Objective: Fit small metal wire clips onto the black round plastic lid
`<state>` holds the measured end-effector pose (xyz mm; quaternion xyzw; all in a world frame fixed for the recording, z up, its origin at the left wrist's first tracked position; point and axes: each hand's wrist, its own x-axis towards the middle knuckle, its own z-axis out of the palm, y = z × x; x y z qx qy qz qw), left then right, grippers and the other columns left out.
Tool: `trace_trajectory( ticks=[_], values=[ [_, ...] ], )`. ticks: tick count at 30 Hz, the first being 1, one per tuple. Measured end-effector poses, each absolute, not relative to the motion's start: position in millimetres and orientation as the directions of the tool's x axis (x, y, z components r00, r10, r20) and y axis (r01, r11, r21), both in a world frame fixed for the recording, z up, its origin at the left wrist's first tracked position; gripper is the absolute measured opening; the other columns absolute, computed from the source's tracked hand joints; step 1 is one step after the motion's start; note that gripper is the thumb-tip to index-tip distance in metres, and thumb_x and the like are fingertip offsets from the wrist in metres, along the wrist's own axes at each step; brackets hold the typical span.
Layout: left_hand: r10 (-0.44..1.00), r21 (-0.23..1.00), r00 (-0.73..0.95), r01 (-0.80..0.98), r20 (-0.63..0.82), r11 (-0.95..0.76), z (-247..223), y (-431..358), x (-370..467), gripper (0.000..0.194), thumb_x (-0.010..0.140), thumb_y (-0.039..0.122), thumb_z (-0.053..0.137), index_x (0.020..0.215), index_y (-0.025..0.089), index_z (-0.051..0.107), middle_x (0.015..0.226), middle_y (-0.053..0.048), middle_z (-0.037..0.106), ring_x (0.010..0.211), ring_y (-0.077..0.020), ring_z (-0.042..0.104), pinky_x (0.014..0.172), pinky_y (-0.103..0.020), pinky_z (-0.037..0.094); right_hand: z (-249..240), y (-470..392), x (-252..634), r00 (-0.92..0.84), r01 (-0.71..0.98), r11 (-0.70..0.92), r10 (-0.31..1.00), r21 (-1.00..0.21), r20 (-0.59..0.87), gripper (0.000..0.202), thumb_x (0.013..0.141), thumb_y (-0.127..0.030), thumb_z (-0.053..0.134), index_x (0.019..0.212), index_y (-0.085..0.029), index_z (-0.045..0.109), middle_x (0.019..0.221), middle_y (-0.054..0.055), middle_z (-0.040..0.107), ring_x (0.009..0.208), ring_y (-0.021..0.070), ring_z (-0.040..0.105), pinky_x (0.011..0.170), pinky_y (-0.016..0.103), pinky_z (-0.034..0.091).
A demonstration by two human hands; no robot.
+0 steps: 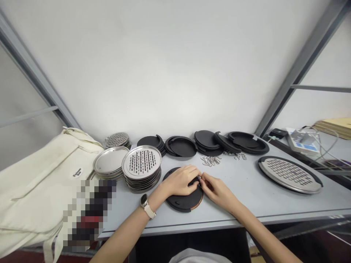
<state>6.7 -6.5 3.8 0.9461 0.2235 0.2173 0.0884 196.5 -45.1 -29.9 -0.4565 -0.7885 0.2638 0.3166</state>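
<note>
A round black base [185, 202] lies on the table in front of me, with a brownish strip along its near right rim. My left hand [186, 179] rests across it, fingers curled at its right edge. At that edge my right hand [216, 188] has its thumb and fingers pinched together, touching the left fingertips. A small shiny metal piece [199, 178] shows between the fingertips, mostly hidden. Just behind the hands lies a pile of small metal clips [211, 160]. To the left stands a stack of round metal graters [142, 162].
Plain metal discs [111, 160] and another grater stack [117, 140] stand further left, beside a cream bag [49, 175]. Several black round bases [182, 147] line the wall. A grater in a black rim [290, 174] lies at right, near a white device with cables [303, 141].
</note>
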Motion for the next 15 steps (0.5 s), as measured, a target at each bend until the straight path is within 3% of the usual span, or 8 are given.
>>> trace_trajectory(
  ticks=[15],
  values=[
    [0.448, 0.232, 0.805, 0.385, 0.389, -0.893, 1.5, -5.2, 6.4, 0.010, 0.086, 0.017, 0.047, 0.095, 0.016, 0.052, 0.089, -0.006, 0.058, 0.086, -0.0190, 0.053, 0.081, -0.030, 0.042, -31.8, -45.7, 196.8, -0.372, 0.570, 0.464, 0.881, -0.678, 0.291, 0.025, 0.095, -0.031, 0.037, 0.071, -0.021, 0.035, 0.060, -0.006, 0.040, 0.053, 0.0100, 0.038, 0.053, 0.022, 0.030]
  ],
)
